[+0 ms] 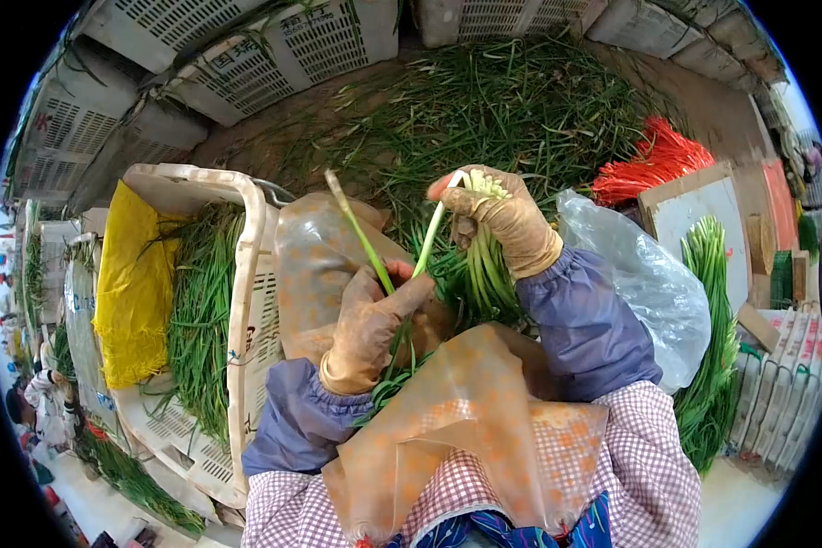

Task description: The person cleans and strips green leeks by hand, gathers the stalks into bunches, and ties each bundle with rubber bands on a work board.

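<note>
My left hand (374, 315), in a stained tan glove, is closed around a couple of long garlic chive stalks. One chive stalk (356, 224) points up and left and has a dry, brownish tip. Another pale stalk (431, 236) runs from the left fingers up to my right thumb and forefinger. My right hand (502, 215), gloved too, grips a bunch of garlic chives (489, 274), their whitish ends upward and green leaves hanging below. A translucent orange-patterned apron (447, 411) covers my lap under both hands.
At left stands a white crate (251, 247) of chives (205, 320) with a yellow sack (137, 283). Loose leaves (521, 119) litter the floor ahead. Red ties (653, 160), a clear plastic bag (639, 274) and a chive bundle (708, 365) lie right. More crates (283, 55) line the back.
</note>
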Action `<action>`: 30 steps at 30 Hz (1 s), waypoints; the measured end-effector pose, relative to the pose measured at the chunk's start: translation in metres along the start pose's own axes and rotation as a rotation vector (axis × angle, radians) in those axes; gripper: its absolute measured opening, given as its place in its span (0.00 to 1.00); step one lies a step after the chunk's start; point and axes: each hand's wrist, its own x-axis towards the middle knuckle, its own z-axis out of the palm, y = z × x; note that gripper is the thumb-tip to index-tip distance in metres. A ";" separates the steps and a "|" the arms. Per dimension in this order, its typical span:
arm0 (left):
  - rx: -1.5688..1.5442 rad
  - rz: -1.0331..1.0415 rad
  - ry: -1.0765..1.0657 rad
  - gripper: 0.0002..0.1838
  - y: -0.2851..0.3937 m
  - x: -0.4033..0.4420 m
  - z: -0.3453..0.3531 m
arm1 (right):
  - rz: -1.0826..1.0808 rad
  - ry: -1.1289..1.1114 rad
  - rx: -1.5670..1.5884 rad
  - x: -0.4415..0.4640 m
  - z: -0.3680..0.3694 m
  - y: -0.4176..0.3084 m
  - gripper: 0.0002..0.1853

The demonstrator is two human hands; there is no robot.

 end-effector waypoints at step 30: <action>1.007 1.126 -0.359 0.33 0.117 0.062 0.056 | -0.880 0.433 0.115 -0.080 -0.132 -0.124 0.09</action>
